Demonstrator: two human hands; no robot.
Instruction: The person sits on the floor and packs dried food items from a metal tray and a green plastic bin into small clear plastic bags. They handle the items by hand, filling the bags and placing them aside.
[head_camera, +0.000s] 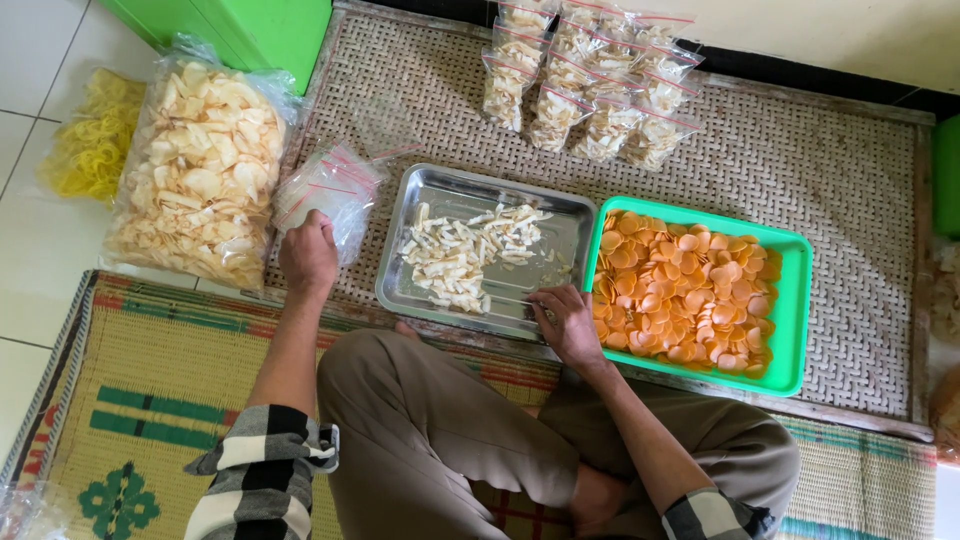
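Left hand (308, 255) rests on the stack of empty clear bags (328, 195), fingers curled; whether they pinch one cannot be told. Peel off a single bag. Right hand (567, 322), fingers loosely spread, touches the steel tray (440, 185) rim beside the white cracker sticks (465, 252); steady it

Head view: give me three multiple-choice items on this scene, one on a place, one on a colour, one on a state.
1. Where is the left hand?
A. On the stack of small clear bags
B. In the green tray
C. On the yellow rubber bands

2. What colour are the round chips in the green tray?
A. White
B. Orange
C. Brown

3. How full is the metal tray?
A. Heaped to the rim
C. Partly covered with pale stick crackers
B. Bare

Answers:
1 A, the fingers rest on the bags.
2 B, the round chips are orange.
3 C, bare metal shows around the crackers; the right hand rests at the near edge.
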